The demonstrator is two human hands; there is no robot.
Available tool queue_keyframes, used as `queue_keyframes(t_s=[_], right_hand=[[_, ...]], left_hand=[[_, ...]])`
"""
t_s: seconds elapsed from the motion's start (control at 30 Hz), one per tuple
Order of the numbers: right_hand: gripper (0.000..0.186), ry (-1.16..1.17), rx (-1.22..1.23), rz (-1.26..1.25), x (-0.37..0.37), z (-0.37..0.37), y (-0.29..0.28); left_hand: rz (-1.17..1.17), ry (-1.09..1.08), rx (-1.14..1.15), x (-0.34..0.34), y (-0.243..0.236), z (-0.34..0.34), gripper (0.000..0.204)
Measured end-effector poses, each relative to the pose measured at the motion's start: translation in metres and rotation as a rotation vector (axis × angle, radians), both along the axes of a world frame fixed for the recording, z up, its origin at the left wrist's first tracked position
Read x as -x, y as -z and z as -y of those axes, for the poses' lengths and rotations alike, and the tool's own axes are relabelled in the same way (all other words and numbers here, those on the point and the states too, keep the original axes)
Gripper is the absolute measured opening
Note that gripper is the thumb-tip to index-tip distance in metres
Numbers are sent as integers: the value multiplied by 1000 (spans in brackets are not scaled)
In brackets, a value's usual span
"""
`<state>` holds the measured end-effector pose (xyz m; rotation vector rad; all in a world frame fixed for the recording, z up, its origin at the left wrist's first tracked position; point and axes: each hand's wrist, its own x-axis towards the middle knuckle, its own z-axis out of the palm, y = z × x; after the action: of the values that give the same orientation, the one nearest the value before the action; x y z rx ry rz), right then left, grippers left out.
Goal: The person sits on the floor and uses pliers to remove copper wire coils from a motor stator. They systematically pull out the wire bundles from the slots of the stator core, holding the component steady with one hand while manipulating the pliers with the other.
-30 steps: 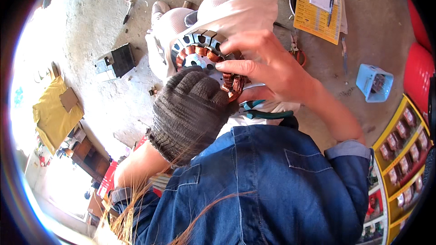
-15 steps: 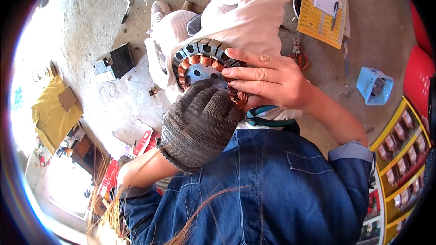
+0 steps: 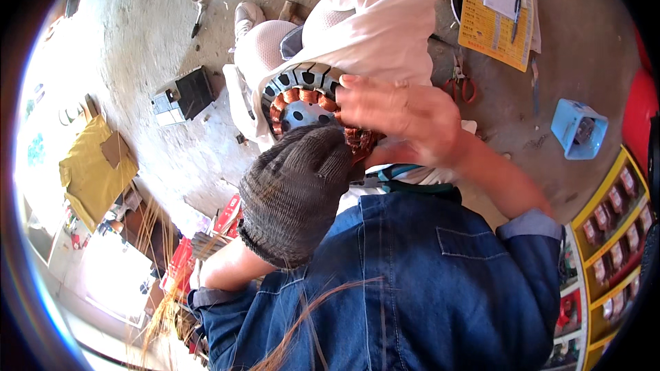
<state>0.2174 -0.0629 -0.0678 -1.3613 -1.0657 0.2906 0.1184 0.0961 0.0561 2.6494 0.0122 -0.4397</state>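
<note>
A round motor stator point(image 3: 300, 74) with dark slots, copper wire coils and a grey hub with holes rests in my lap on white cloth point(image 3: 392, 34). My left hand point(image 3: 295, 192), in a dark grey knitted glove, is closed over the near edge of the stator; its fingertips are hidden. At the right side is my bare right hand point(image 3: 405, 117), blurred by motion. Its fingers stretch leftward over the rim and its thumb is apart, near the copper coils. Whether those fingers touch the stator is unclear. The lower right part of the stator is covered by my hands.
On the concrete floor lie a black-and-white box point(image 3: 184, 96), red-handled pliers point(image 3: 459, 86), a yellow printed sheet point(image 3: 495, 27) with a pen point(image 3: 515, 19), and a blue plastic basket point(image 3: 579, 129). Yellow racks point(image 3: 612, 247) of small packs stand at right. A yellow bag point(image 3: 96, 172) is at left.
My right hand has shifted from lying with spread fingers on the coils to a blurred, raised pose. My left hand has moved slightly left and down. The whole view has shifted a little.
</note>
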Motion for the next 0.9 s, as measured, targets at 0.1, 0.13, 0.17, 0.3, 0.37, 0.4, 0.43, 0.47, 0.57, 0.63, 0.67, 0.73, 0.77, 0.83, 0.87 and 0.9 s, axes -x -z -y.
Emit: queue_keyframes(t_s=[0.1, 0.13, 0.17, 0.3, 0.37, 0.4, 0.43, 0.47, 0.57, 0.63, 0.67, 0.73, 0.77, 0.83, 0.87, 0.9], right_hand=[[62, 5, 33, -128, -6, -2, -10], [66, -51, 70, -58, -11, 1, -6], [69, -107, 107, 12, -13, 3, -4], [80, -112, 150, -44, -16, -2, -7], [83, -115, 191, 9, -17, -3, -11], [84, -117, 212, 37, -18, -4, -14], [83, -120, 215, 29, -18, -5, -16], [82, -122, 218, 21, -17, -5, -19], [76, -77, 216, 10, -12, -4, -18], [72, -49, 200, 4, -9, -4, -14], [70, -45, 188, 0, -8, -4, -13], [67, -41, 184, -7, -7, -3, -12], [67, -42, 192, -8, -7, -3, -11], [64, -36, 199, -27, -6, -3, -10], [62, -30, 197, -43, -4, -3, -8], [61, -26, 196, -59, -2, -3, -7]], left_hand=[[47, 30, 7, -1, 1, -1, 32], [51, 42, -11, -1, 2, 1, 32], [56, 53, -29, -1, 3, 3, 32], [70, 144, -45, -6, 2, -3, 32], [77, 160, -59, -4, 4, -8, 32], [54, 131, -66, -3, 4, -8, 32], [28, 93, -76, -1, 3, -7, 32], [3, 57, -86, 0, 2, -5, 32], [-63, -39, -108, 2, 0, 1, 32], [-34, -61, -119, 1, 2, 2, 29], [-20, -72, -124, 0, 3, 3, 28], [5, -97, -143, 1, 6, 6, 26], [16, -111, -155, 2, 7, 8, 25], [11, -122, -181, 3, 9, 9, 25], [10, -128, -194, 2, 10, 10, 25], [-10, -111, -169, 2, 11, 8, 26]])
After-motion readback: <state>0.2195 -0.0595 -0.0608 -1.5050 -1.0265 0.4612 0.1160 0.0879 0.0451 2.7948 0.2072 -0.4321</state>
